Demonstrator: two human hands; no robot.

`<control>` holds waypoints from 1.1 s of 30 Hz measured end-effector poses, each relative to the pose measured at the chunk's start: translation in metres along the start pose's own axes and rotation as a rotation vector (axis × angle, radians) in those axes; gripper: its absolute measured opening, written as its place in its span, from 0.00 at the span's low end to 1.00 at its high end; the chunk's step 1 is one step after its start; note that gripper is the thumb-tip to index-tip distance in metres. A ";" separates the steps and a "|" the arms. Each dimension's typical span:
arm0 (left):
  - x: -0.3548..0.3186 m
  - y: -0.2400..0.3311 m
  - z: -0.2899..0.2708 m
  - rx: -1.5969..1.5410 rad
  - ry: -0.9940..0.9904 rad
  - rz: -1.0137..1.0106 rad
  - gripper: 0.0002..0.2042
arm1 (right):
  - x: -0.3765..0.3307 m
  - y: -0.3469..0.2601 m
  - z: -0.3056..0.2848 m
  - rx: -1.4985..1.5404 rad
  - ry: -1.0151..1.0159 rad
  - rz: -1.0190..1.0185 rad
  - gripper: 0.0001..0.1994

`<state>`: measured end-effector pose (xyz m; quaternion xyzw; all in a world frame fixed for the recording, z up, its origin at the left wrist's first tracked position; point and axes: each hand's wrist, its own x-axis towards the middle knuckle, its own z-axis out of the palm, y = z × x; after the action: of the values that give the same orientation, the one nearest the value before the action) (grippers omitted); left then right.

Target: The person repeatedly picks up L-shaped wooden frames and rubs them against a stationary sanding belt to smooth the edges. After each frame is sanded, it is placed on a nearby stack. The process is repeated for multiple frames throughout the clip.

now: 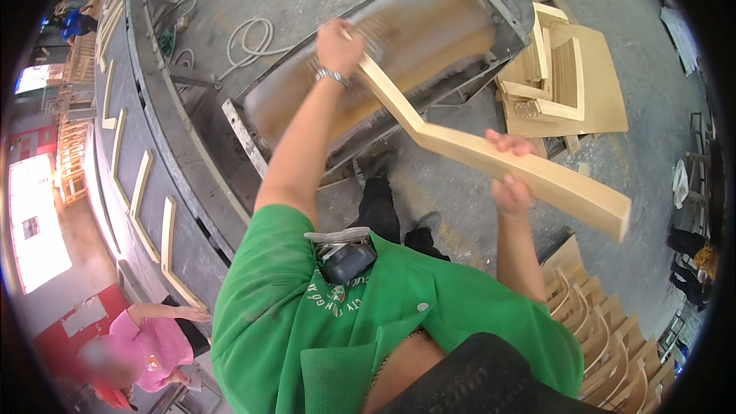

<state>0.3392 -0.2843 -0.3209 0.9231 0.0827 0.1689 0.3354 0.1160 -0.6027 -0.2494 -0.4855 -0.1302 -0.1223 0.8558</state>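
Note:
Both my hands are on a pale, bent wooden chair leg (452, 143). My left hand (341, 47), with a metal band at its wrist, closes round the slimmer far end, above a large drum (445, 23) set in a metal frame. The drum's surface is brown and grey and looks streaked. Whether the wood touches it, I cannot tell. Farther right and nearer to me, my right hand (512, 174) grips the thicker part of the leg, thumb and fingers on opposite edges. The leg's square end (619, 218) sticks out past that hand.
A stack of bent wooden parts (563, 80) lies on a board at the right. More curved pieces (606, 330) are piled at lower right. Along the left runs a long grey conveyor (149, 130) carrying bent pieces; a person in pink (157, 337) stands beside it. A pale hose (253, 38) coils on the floor.

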 end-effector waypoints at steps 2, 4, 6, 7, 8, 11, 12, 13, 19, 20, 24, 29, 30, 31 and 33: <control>0.060 -0.008 -0.013 0.024 0.091 0.030 0.15 | 0.036 0.027 0.026 -0.030 -0.078 -0.099 0.22; 0.126 -0.011 -0.027 0.030 0.188 0.124 0.13 | 0.072 0.048 0.047 -0.011 -0.163 -0.212 0.22; 0.160 -0.006 -0.029 -0.013 0.161 0.127 0.12 | 0.096 0.063 0.060 0.006 -0.156 -0.242 0.21; 0.167 -0.003 -0.026 -0.047 0.104 0.102 0.12 | 0.102 0.066 0.062 0.000 -0.128 -0.229 0.20; 0.163 0.001 -0.020 -0.098 0.118 0.117 0.11 | 0.099 0.065 0.061 -0.025 -0.129 -0.272 0.20; 0.109 0.005 0.007 0.007 0.054 0.112 0.12 | 0.058 0.050 0.042 -0.139 -0.104 -0.237 0.20; 0.082 0.004 0.016 -0.040 0.089 0.156 0.11 | 0.034 0.036 0.029 -0.181 -0.123 -0.192 0.20; 0.058 0.003 0.024 -0.074 0.075 0.168 0.10 | 0.009 0.021 0.016 -0.232 -0.139 -0.152 0.20; -0.046 0.044 0.034 -0.530 0.214 0.350 0.07 | -0.131 -0.072 -0.048 0.417 0.049 0.701 0.25; -0.062 0.061 0.037 -0.664 0.277 0.370 0.07 | -0.146 -0.081 -0.055 0.561 0.203 0.823 0.27; -0.087 0.109 0.039 -0.936 0.069 0.385 0.09 | -0.144 -0.049 -0.101 0.244 0.345 1.220 0.40; -0.039 0.091 0.069 0.006 -0.233 0.386 0.19 | -0.146 0.052 -0.088 -0.595 0.469 0.613 0.40; -0.019 0.084 0.077 0.222 -0.267 0.394 0.20 | -0.137 0.082 -0.071 -0.540 0.534 0.598 0.41; -0.001 0.076 0.081 0.410 -0.248 0.435 0.22 | -0.129 0.111 -0.046 -0.517 0.568 0.597 0.41; 0.046 0.066 0.077 0.576 -0.264 0.350 0.27 | -0.103 0.164 0.011 -0.427 0.564 0.568 0.45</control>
<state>0.4130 -0.3677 -0.3215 0.9938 -0.0763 0.0730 0.0356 0.0738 -0.5027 -0.4098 -0.6152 0.2743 -0.0342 0.7383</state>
